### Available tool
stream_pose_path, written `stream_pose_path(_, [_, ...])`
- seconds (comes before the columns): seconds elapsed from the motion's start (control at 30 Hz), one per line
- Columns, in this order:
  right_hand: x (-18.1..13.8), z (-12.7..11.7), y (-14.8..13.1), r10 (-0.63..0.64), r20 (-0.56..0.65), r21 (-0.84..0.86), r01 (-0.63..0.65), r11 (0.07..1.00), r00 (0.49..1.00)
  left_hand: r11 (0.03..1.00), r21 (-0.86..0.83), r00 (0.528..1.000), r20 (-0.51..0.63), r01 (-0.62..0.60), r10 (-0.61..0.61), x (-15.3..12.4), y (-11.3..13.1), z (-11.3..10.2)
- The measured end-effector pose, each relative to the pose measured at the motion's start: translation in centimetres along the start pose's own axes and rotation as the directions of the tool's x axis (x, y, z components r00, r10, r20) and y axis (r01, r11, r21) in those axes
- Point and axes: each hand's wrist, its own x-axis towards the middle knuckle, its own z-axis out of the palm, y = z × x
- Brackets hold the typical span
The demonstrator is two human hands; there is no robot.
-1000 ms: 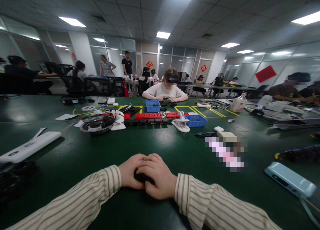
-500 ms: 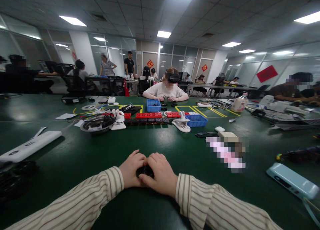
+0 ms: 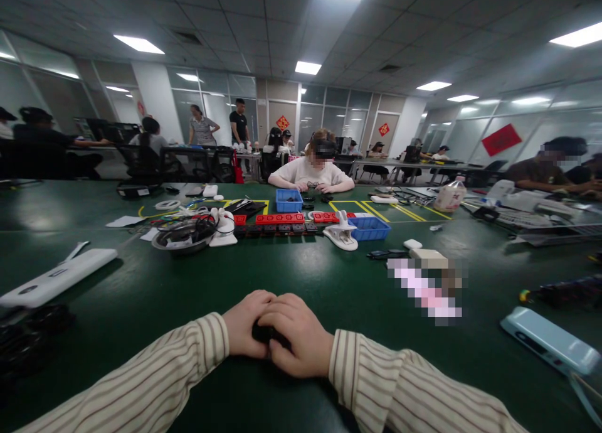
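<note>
A small black object [image 3: 264, 334] is held low over the green table [image 3: 188, 383], mostly covered by fingers, so its kind is hard to make out. My left hand [image 3: 245, 323] is closed around its left side. From the right, my right hand [image 3: 301, 336] curls over its top, with the thumb along the near side. Both hands touch each other at the fingers, in front of my body, with striped sleeves at the wrists.
Beyond my hands stand a white clip [image 3: 342, 233], a blue bin [image 3: 370, 228], red-and-black power strips [image 3: 279, 219] and a metal bowl of cables [image 3: 183, 237]. A white device [image 3: 59, 277] lies left, a light blue one [image 3: 550, 340] right. A person [image 3: 310, 169] sits opposite.
My right hand has curled further over the black object, its fingers now bent across the top. The left fingers have drawn in and both hands sit slightly lower.
</note>
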Motion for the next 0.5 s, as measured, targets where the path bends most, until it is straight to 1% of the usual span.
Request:
stream_pose_path(0.1, [0.0,-0.1,-0.2,0.126,-0.072,-0.052,-0.13,0.99,0.989,0.999,0.037,0.999,-0.038,0.038,-0.037,-0.1,0.2,0.0])
stream_pose_path(0.17, [-0.1,0.0,-0.2,0.221,-0.081,-0.112,-0.229,0.967,0.972,0.998,0.046,0.998,-0.042,0.043,-0.041,-0.1,0.5,0.0])
stream_pose_path(0.23, [-0.1,0.1,-0.1,0.291,-0.075,-0.179,-0.3,0.937,0.954,0.997,0.058,0.998,-0.047,0.042,-0.039,-0.1,0.9,0.1])
stream_pose_path(0.3, [0.1,0.2,0.0,0.344,-0.047,-0.257,-0.344,0.903,0.938,0.996,0.073,0.997,-0.061,0.048,-0.043,0.0,1.2,0.2])
stream_pose_path(0.4, [0.3,0.1,0.1,0.416,0.032,-0.369,-0.377,0.85,0.909,0.993,0.086,0.994,-0.088,0.075,-0.067,0.0,1.1,0.5])
stream_pose_path(0.47, [0.4,-0.2,0.2,0.429,0.102,-0.39,-0.361,0.847,0.897,0.993,0.087,0.994,-0.085,0.082,-0.075,0.0,0.8,0.5])
stream_pose_path(0.5, [0.4,-0.3,0.2,0.412,0.132,-0.375,-0.339,0.863,0.902,0.993,0.089,0.994,-0.078,0.08,-0.073,0.1,0.6,0.4])
